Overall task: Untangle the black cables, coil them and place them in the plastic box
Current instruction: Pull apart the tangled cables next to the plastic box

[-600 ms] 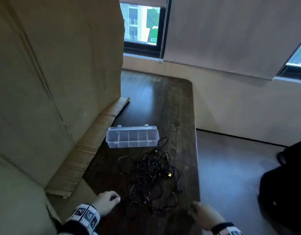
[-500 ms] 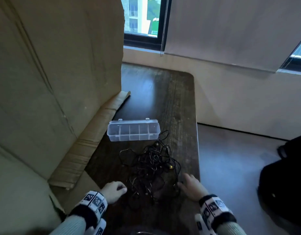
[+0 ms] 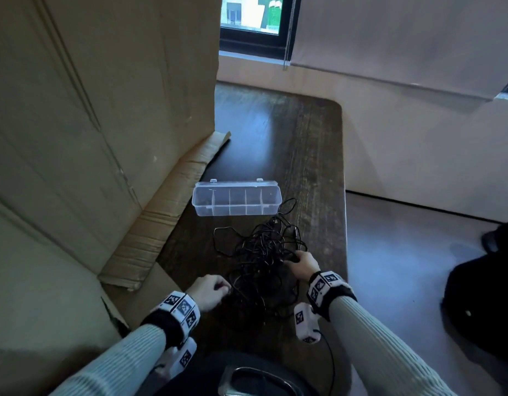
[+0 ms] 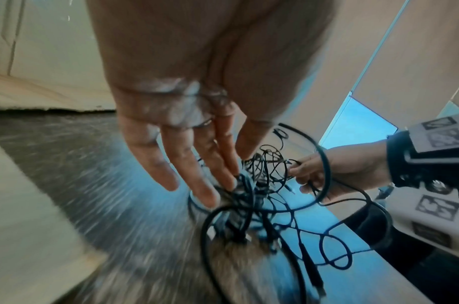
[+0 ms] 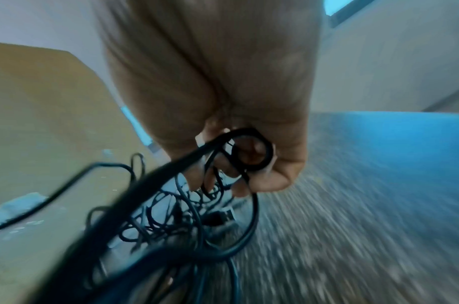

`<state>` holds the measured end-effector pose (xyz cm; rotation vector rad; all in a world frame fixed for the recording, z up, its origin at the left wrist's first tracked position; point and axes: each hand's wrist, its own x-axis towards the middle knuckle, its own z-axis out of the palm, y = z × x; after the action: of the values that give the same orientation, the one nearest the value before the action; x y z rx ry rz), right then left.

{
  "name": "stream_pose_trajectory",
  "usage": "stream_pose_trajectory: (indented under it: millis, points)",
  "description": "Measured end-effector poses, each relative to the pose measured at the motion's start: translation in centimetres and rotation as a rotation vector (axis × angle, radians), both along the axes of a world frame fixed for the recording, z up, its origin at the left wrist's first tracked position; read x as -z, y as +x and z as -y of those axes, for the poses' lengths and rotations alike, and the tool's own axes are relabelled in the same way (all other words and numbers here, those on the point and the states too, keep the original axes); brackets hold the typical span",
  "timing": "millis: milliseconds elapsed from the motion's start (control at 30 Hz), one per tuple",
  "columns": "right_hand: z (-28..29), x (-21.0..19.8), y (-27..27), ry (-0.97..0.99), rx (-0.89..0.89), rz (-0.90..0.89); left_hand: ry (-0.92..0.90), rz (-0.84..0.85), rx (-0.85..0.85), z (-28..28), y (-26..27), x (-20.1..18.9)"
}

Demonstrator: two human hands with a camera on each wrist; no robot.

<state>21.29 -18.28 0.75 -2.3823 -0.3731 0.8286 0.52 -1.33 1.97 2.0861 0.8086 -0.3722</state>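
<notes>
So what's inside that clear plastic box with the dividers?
The clear plastic box shows only its dividers; every compartment looks empty. The tangled black cables lie on the dark wooden table in front of it. The box's floor is hard to see.

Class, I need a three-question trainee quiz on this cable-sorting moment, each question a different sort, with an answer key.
1. True or false: the black cables already lie coiled inside the plastic box.
2. Which hand has its fingers curled round cable strands? A) left hand B) right hand
3. Fill in: the plastic box sits on the table on the ___ side of the tangle from the person.

Key: 1 false; 2 B, the left hand's fingers are straight, only touching the tangle; 3 far.
</notes>
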Motion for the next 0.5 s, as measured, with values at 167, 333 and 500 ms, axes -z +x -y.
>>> stream_pose_trajectory:
  millis: [167,333,500]
  points:
    - [0.7,-5.0,-1.2,0.067,-0.214,0.164,0.174,0.326,-0.097,0.2,1.9,-3.1]
    - [1.6,-9.9,-3.5,0.273,-0.288,0.222,0.242,0.562,0.173,3.5,5.8,-6.9]
    - [2.8,-14.1,-4.4,0.296,-0.439,0.299,0.27,0.525,0.32,3.6,9.1,-6.1]
